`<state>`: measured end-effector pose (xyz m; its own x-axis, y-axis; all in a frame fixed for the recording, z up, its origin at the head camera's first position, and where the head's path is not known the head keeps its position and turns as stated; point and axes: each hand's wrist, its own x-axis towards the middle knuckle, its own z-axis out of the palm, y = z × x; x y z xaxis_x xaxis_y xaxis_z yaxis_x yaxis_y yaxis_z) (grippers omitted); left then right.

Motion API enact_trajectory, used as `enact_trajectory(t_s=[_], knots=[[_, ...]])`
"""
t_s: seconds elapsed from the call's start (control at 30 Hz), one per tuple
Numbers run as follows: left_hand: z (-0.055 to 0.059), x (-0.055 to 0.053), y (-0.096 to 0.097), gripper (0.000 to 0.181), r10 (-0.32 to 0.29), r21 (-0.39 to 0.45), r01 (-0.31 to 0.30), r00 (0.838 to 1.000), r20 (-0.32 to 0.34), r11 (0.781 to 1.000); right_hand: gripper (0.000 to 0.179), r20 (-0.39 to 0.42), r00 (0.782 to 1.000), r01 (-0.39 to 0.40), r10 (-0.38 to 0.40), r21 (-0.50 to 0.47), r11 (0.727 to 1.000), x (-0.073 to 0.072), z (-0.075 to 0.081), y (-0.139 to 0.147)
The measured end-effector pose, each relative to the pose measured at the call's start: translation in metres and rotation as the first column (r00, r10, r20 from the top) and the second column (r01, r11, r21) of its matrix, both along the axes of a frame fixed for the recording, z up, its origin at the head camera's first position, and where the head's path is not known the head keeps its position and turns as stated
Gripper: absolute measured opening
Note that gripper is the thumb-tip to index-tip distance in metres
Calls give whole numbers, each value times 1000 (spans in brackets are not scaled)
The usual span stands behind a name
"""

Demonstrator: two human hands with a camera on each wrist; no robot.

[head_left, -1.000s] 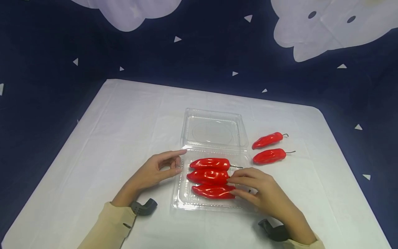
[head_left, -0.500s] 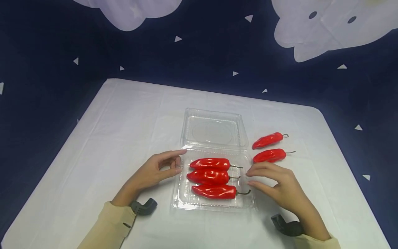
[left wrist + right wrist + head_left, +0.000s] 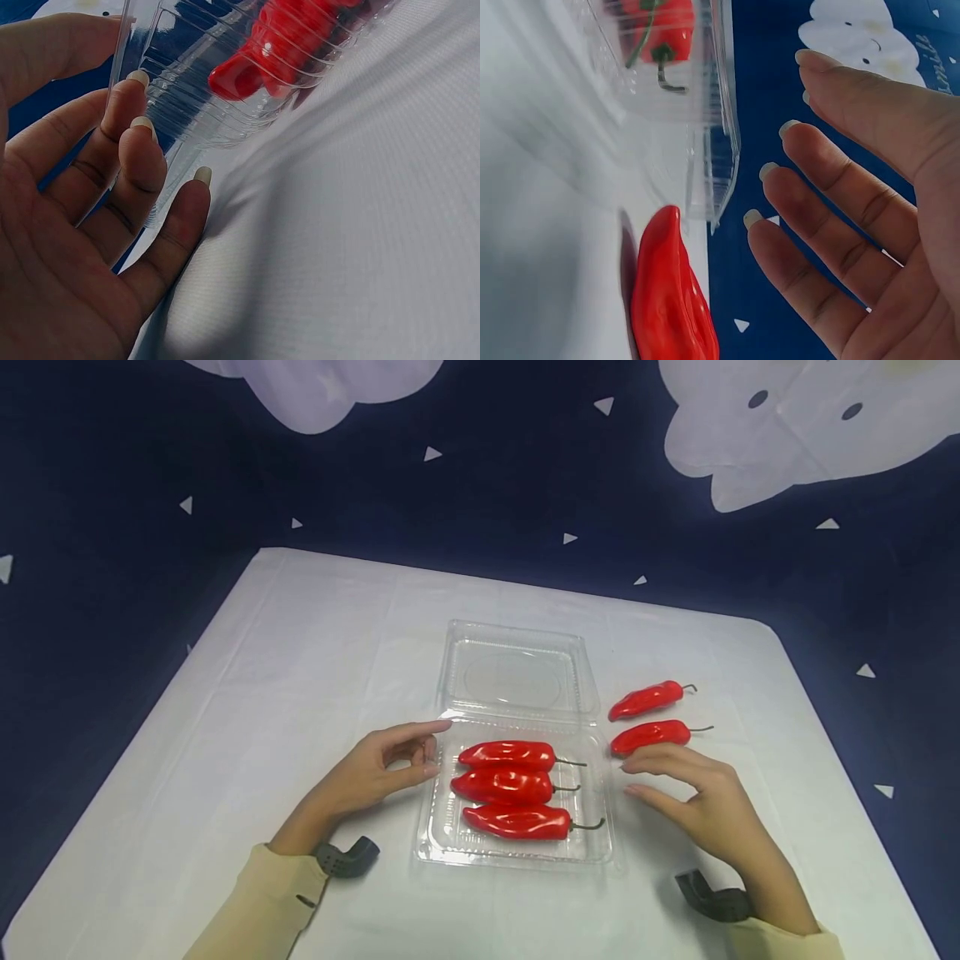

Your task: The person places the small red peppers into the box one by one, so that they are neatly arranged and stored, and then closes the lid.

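A clear plastic clamshell container (image 3: 517, 853) lies with its lid (image 3: 517, 681) folded back. Three red peppers (image 3: 519, 822) with stems sit side by side in its base, stems to the right. At the container's left side is my left hand (image 3: 371, 772), index finger and thumb apart with their tips at the rim. In the left wrist view its other fingers bend loosely near the clear wall (image 3: 180, 97). My right hand (image 3: 701, 797) holds nothing, fingers apart from the thumb, just right of the container. Its fingertips are close to a loose red pepper (image 3: 649, 737), partly overlapping it.
A second loose red pepper (image 3: 647, 700) lies behind the first, right of the lid. All stands on a white-covered table (image 3: 337, 643). A dark blue cloth (image 3: 495, 485) with white shapes hangs behind. Each wrist wears a dark device.
My right hand has let go of the front pepper in the container and moved right, out over the table. My left hand and the peppers stay put.
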<state>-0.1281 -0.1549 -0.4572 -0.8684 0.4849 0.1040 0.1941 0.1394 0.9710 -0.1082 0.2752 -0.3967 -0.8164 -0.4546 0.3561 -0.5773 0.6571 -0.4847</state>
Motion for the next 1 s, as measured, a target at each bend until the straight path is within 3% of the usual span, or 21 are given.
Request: enact_trajectory(t_s=[0.47,1.0], knots=[[-1,-1,1,52,-9,14,9,1000,-3,1000,55,-7,997,77,-77,-6,997,-14,-2,23],[-2,-1,0,51,-10,26,10,1000,-13,1000,53,11,990,138,-138,33,990,-25,-16,47]])
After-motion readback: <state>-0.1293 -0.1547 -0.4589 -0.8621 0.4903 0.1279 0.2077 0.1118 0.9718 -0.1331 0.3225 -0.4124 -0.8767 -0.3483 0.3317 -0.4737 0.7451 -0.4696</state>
